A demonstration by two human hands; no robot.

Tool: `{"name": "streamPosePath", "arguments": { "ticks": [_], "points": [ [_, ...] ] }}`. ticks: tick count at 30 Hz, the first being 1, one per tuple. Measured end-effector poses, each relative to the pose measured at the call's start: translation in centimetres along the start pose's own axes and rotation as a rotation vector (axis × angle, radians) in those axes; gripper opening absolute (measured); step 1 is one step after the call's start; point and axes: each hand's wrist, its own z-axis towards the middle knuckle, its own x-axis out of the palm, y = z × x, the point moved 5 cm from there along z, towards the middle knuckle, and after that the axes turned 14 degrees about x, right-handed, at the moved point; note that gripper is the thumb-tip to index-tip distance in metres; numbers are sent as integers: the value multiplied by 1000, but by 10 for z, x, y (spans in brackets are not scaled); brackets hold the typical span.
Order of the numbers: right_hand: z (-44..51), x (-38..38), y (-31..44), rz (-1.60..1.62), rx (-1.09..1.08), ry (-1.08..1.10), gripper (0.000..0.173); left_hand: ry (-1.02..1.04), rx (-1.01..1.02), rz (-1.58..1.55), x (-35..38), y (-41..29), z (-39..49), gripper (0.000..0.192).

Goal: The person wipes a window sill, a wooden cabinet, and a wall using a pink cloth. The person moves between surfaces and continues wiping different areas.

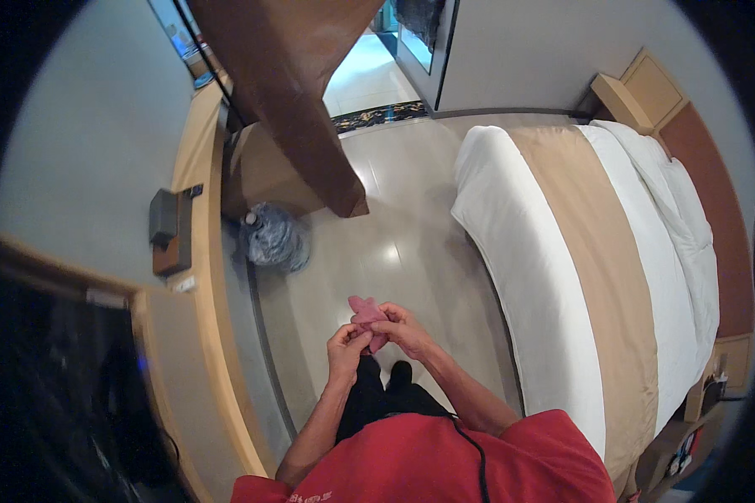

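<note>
A small pink cloth [367,312] is pinched between both hands in front of my body, above the floor. My left hand [346,349] grips its lower left part with thumb and fingers. On the other side, my right hand [404,328] holds its right edge, the thumb lying across the cloth. The two thumbs are close together near the cloth's middle. Part of the cloth hangs below the fingers, and its upper end sticks out above them.
A bed with a white duvet [541,251] and tan runner [591,251] stands at right. At left are a wooden ledge [211,264], a large clear plastic bottle [277,242] on the floor and a dark screen [69,383]. A brown hanging object [289,94] fills the top centre.
</note>
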Motion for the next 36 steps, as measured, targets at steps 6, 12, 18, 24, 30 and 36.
{"name": "streamPosePath", "arguments": {
  "ticks": [6,12,18,24,30,36],
  "points": [
    [84,-58,99,-87,-81,-148,32,66,-200,-245,67,-15,135,25],
    [100,-110,210,-281,-247,-380,37,358,-285,-78,172,-49,267,30],
    [143,-193,295,37,-369,-503,45,386,-165,26,275,-48,383,20],
    [204,-289,390,265,-440,-422,44,374,-91,203,366,-43,500,22],
    [238,-347,527,263,-429,-345,42,361,133,140,460,-101,596,18],
    [274,-405,600,516,-428,-285,41,447,184,77,546,-112,671,15]
  ]
}}
